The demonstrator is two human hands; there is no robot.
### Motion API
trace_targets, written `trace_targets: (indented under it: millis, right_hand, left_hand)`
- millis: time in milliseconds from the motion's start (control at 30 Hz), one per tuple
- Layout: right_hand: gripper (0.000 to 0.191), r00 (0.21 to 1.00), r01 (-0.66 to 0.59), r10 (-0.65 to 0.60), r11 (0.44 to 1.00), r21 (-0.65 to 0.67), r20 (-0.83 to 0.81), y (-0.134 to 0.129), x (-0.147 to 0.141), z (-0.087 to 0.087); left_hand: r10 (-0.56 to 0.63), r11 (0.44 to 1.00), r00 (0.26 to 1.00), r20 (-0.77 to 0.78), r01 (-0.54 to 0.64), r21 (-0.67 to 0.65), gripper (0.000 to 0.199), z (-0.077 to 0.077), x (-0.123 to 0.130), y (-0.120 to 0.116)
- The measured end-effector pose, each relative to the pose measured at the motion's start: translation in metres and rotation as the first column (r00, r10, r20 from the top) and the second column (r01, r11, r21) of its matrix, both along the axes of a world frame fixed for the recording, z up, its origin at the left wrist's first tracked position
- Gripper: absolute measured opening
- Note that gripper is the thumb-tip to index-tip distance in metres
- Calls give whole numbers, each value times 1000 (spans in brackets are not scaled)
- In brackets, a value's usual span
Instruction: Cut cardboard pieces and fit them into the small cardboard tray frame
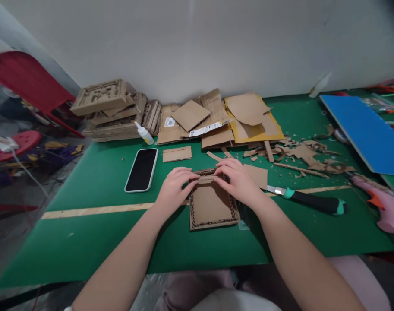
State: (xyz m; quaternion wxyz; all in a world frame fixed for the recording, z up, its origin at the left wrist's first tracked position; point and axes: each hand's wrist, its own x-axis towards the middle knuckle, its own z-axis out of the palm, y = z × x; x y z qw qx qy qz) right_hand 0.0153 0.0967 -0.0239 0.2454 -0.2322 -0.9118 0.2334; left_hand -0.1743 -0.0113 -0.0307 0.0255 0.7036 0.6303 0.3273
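Observation:
A square cardboard tray (212,207) with raised corrugated walls lies flat on the green mat (96,237) in front of me. A small cardboard strip (206,179) rests along its far wall. My left hand (174,186) pinches the strip's left end. My right hand (238,179) presses the strip's right end and covers the tray's far right corner. Both hands have their fingers curled onto the strip.
A phone (141,169) lies face up to the left, a glue bottle (144,133) behind it. A utility knife (310,201) and a pink glue gun (384,206) lie to the right. Cardboard sheets (216,119), scraps (300,153), stacked cardboard pieces (109,108) and a blue board (365,129) line the back.

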Motion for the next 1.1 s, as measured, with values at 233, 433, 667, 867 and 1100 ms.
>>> trace_targets:
  millis: [233,433,667,867,1100]
  right_hand:
    - [21,938,284,-305,949,-139,-163,27,34,19]
    - [38,925,334,-285,925,-182,250,50,81,24]
    - [68,848,256,-226,967,2,480,43,75,11]
    - [83,914,280,-211,946,-162,347,40,74,16]
    - [54,976,142,-207,836,-531,-64,34,74,35]
  left_hand:
    - [190,975,978,81,-198,104,13,5,-3,-4]
    - [238,961,961,141,-254,108,13,4,-4,-5]
    - [217,961,966,144,-237,142,13,4,-2,-5]
    - [208,964,970,126,-225,141,13,7,0,-5]
    - [210,960,969,129,-229,158,13,7,0,-6]
